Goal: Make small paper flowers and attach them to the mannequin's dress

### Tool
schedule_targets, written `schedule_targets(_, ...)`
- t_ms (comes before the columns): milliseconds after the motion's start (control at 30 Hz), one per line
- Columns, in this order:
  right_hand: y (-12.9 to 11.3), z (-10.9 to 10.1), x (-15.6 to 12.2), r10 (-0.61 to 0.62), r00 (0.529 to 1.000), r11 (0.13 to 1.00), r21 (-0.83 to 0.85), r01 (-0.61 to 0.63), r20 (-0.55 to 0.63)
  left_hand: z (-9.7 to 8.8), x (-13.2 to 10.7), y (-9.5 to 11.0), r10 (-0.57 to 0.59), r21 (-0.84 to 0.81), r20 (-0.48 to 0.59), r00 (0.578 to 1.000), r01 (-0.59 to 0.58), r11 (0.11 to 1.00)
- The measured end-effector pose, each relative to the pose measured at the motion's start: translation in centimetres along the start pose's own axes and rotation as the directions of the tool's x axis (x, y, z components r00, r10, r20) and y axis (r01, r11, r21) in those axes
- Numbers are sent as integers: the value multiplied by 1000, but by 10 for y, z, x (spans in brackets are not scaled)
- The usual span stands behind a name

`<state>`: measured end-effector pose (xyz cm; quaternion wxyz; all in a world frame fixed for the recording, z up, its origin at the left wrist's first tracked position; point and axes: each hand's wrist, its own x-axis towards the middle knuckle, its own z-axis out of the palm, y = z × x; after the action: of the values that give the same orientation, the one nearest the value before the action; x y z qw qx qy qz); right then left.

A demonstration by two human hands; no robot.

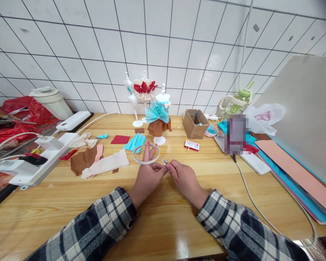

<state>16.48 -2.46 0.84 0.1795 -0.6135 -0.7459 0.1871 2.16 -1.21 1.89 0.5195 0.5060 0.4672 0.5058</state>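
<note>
A thin white roll of tape (146, 162) hangs around the raised fingers of my left hand (148, 177). That hand's thumb and forefinger are pinched together, meeting the fingertips of my right hand (187, 179). A small, thin, pale-grey strip (164, 160) sticks out from the right hand's pinch; its exact kind is hard to make out. Just behind the hands stands a small white dress form (163, 98), wearing a turquoise pleated paper piece (157, 113) above a brown paper skirt (159, 127). Turquoise pleated paper (136, 142) lies beside the roll.
Left of my hands lie cream paper (107, 164), brown paper (81, 161) and red paper (120, 139). A power strip (47, 157) with cables is farther left. A cardboard box (195, 125), a small red-and-white box (191, 145) and a phone-like blurred object (236, 134) are right.
</note>
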Motion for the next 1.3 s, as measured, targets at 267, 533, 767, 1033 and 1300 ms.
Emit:
schedule_targets(267,27,-15,14,-48,997,998,51,45,58,-4,5,-5,-37,-9,22,999,37,999)
schedule_targets(533,44,-20,22,115,959,958,285,-39,-257,-4,5,-6,-50,7,5,999,50,999)
schedule_targets(767,11,-7,8,-32,972,869,475,142,-231,1,-1,-3,-25,59,94,995,20,998)
schedule_targets(1033,15,-11,16,82,997,556,829,-59,16,-3,2,-8,-77,-89,192,978,96,991)
schedule_targets(1300,12,-19,13,80,983,344,920,-185,168,-4,5,-10,-152,-166,175,973,181,969)
